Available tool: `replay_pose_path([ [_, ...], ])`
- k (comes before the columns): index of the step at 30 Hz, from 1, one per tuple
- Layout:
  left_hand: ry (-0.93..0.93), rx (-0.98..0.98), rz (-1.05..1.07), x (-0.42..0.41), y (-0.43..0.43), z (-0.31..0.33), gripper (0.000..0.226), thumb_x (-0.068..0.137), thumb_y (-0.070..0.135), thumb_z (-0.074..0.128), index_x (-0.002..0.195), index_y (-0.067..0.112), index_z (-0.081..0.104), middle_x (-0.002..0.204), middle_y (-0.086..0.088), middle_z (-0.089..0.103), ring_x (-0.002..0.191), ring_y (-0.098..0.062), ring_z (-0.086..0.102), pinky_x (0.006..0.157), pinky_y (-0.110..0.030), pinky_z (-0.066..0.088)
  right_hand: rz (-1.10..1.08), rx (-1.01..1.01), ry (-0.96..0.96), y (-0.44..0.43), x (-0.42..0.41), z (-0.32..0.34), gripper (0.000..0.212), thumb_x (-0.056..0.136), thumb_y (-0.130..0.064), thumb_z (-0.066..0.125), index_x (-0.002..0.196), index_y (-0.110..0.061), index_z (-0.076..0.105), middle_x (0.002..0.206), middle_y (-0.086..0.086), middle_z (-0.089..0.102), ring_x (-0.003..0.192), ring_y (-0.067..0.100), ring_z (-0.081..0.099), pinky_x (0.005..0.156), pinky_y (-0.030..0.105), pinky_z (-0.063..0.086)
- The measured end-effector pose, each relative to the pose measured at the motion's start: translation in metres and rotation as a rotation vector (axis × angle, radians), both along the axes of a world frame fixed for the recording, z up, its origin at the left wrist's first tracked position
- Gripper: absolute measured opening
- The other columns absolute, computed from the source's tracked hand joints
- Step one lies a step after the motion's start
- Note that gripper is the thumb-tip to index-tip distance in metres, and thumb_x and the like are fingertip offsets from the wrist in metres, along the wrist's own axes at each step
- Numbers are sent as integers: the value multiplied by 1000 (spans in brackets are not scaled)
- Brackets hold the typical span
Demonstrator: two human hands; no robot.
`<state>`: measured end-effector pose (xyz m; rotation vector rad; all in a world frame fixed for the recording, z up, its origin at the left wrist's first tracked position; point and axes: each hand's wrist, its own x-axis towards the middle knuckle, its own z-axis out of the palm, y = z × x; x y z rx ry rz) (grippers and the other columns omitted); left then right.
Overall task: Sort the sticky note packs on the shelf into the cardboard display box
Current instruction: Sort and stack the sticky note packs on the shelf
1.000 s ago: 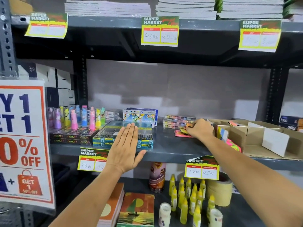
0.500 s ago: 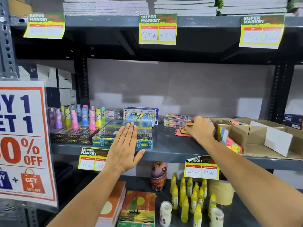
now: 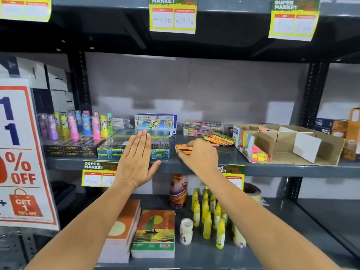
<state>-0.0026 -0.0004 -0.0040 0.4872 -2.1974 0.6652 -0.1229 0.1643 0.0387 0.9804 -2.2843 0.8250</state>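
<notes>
A loose heap of neon sticky note packs [image 3: 218, 138] lies on the middle shelf, just left of the cardboard display box [image 3: 329, 151]. The box has several dividers; neon packs [image 3: 260, 154] stand in its front left compartment. My right hand [image 3: 200, 155] is closed on an orange sticky note pack [image 3: 183, 148] near the shelf's front edge, left of the heap. My left hand [image 3: 136, 162] hovers flat with fingers together and thumb out, in front of the pen boxes, holding nothing.
Boxed pens [image 3: 115, 148], neon boxes [image 3: 70, 150] and upright highlighters [image 3: 78, 125] fill the shelf's left half. A crayon box [image 3: 153, 123] and flat packs [image 3: 202, 126] stand behind. Below are glue bottles [image 3: 208, 215], notebooks [image 3: 153, 232] and a tape roll [image 3: 252, 191]. A sale sign [image 3: 21, 152] hangs left.
My right hand has pulled back from the heap beside the box toward the shelf's front left, now holding an orange pack. The left hand has stayed roughly in place.
</notes>
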Motion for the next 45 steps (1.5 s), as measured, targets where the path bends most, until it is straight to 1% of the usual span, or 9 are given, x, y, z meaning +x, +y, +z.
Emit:
replay_pose_path([
  [8,6,11,-18,0,0,-2,85,99,56,10,145,-13,29,151,-32,33,142,-39,32,121,-43,8,-62,90,-7,-4,8,-4,44,81,-58,59,94,-19,73,85,3,71,86,27,68,61,29,46],
  [18,19,12,-37,0,0,-2,86,99,56,10,145,-14,27,151,-33,31,143,-40,29,122,-43,6,-101,233,60,-7,4,11,54,75,-69,59,101,-24,70,93,1,70,90,25,66,63,30,46],
  [22,17,12,-42,0,0,-2,85,99,56,11,145,-14,26,152,-33,30,143,-40,29,122,-42,6,-107,151,0,-1,-7,25,58,73,-76,55,96,-26,72,84,-3,70,83,20,64,61,26,46],
  [25,22,7,-43,0,-1,-3,85,99,57,10,146,-13,25,152,-32,28,144,-39,27,122,-43,6,-129,81,-40,2,-36,34,51,82,-68,52,99,-22,67,79,-3,67,74,17,61,55,22,45],
  [28,24,4,-47,-1,-2,-3,85,99,56,10,146,-13,25,153,-32,27,144,-40,26,122,-44,8,-159,114,-128,9,-75,37,52,89,-56,52,111,-9,55,100,7,65,93,24,63,68,30,49],
  [32,30,-3,-47,-1,-3,-3,85,99,56,10,147,-13,26,154,-32,26,145,-39,25,121,-44,9,-198,331,-285,15,-107,34,71,94,-55,44,139,0,34,130,21,53,119,35,53,93,40,46],
  [34,31,-5,-47,-1,-3,-3,85,99,56,10,147,-13,25,154,-32,26,145,-39,25,121,-44,8,-208,402,-295,13,-113,30,70,95,-58,38,136,-2,42,133,20,52,121,35,51,99,43,43],
  [39,33,-6,-50,-1,-3,-4,85,100,56,9,147,-13,24,154,-31,26,145,-39,24,121,-44,9,-262,313,-142,8,-116,28,62,92,-61,40,121,-10,58,114,13,63,105,29,60,78,36,51],
  [45,33,-6,-50,-2,-4,-5,84,100,56,9,147,-13,25,154,-31,25,145,-38,24,121,-44,9,-266,241,-141,3,-115,28,62,87,-64,47,113,-11,64,103,11,67,96,27,64,70,34,52],
])
